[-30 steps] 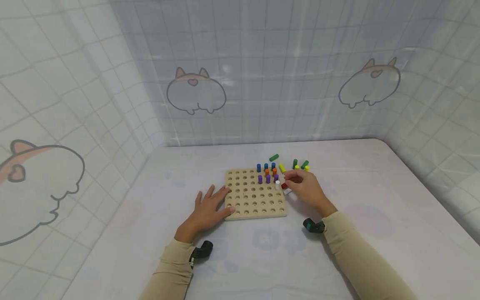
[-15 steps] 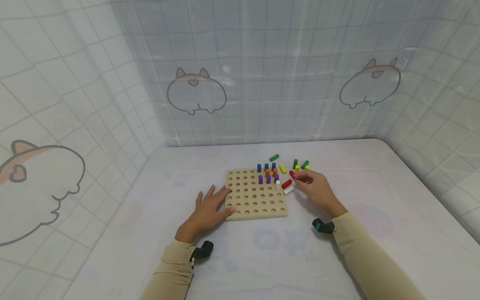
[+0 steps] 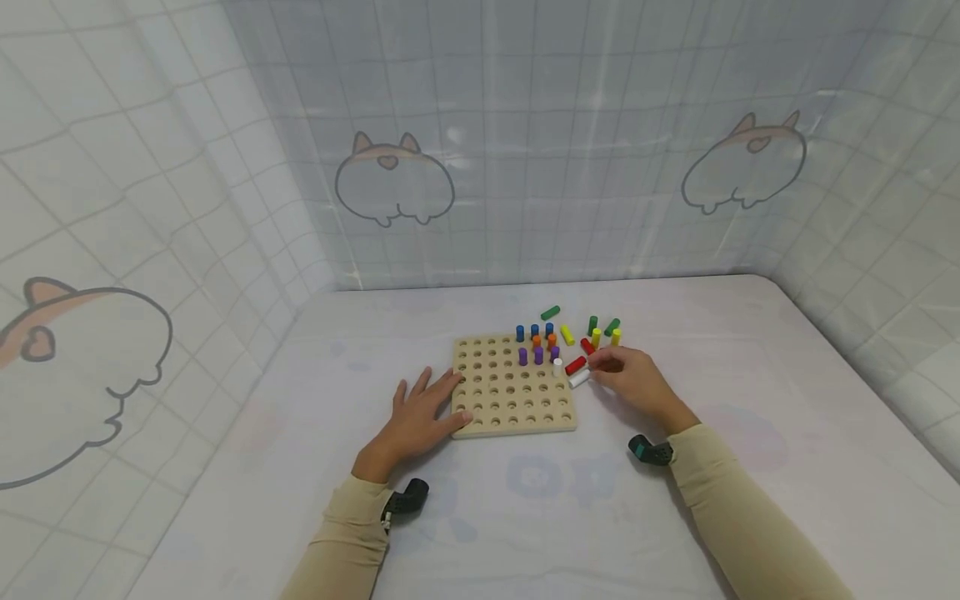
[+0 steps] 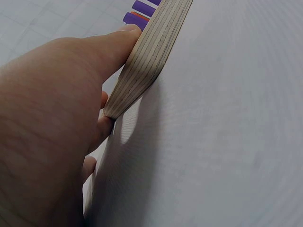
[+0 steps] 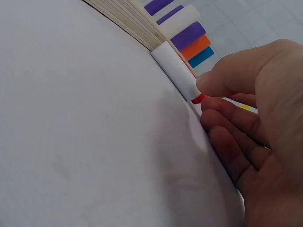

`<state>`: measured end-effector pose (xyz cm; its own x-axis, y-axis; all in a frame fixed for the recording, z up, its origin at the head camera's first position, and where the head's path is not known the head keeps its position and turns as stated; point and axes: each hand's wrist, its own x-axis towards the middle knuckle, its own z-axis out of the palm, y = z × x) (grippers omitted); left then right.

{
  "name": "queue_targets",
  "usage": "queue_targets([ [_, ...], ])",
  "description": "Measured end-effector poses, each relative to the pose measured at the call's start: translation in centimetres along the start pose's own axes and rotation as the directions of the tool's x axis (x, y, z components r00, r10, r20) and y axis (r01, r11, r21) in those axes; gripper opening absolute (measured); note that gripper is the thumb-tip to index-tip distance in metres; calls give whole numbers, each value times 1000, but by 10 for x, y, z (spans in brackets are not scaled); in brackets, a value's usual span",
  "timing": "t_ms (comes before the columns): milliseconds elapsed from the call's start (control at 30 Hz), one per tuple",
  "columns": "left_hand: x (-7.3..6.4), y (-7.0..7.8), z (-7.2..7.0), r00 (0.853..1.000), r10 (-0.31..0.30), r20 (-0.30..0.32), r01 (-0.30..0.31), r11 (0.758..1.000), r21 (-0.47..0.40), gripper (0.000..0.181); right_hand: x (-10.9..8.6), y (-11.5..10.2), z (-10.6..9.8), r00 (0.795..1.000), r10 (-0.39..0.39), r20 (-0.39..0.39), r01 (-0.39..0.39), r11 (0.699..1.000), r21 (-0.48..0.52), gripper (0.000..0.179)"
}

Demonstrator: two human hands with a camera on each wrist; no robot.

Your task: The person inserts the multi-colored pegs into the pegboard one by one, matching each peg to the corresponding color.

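Observation:
A pale wooden pegboard (image 3: 510,400) with rows of round holes lies on the white table. My left hand (image 3: 416,421) rests at its left edge with fingers spread and the thumb on top; in the left wrist view the thumb (image 4: 116,45) presses at the board's edge. To the right of the board my right hand (image 3: 630,379) has bent fingers, thumb and index tips close together. Those fingertips are right at the ends of a lying white peg (image 5: 173,66) and a lying red peg (image 3: 575,366); I cannot tell whether they pinch one.
Blue (image 3: 520,333), orange (image 3: 552,340), purple (image 3: 522,357) and white (image 3: 557,367) pegs stand at the board's upper right. Beyond my right hand are a red peg (image 3: 588,345), yellow pegs (image 3: 567,335) and green pegs (image 3: 551,312). A tiled-pattern curtain (image 3: 525,167) surrounds the table.
My right hand has moved right, away from the board's edge, exposing the lying red and white pegs, then stayed nearly still there. My left hand has kept its place on the board.

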<state>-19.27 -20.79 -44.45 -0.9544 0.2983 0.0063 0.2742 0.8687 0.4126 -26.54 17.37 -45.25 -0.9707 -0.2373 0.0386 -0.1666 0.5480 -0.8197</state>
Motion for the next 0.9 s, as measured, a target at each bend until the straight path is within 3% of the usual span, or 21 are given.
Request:
queue_targets([
  [133, 0, 1, -1, 1000, -1, 8, 1, 1000, -12, 80, 0, -3, 0, 999, -12, 31, 13, 999, -35, 25],
  [433, 0, 1, -2, 1000, -10, 8, 10, 1000, -10, 81, 0, -7, 3, 985, -144, 92, 153, 984, -90, 21],
  [900, -1, 3, -3, 1000, -18, 18, 18, 1000, -5, 80, -3, -8, 6, 990, -116, 84, 127, 982, -138, 14],
])
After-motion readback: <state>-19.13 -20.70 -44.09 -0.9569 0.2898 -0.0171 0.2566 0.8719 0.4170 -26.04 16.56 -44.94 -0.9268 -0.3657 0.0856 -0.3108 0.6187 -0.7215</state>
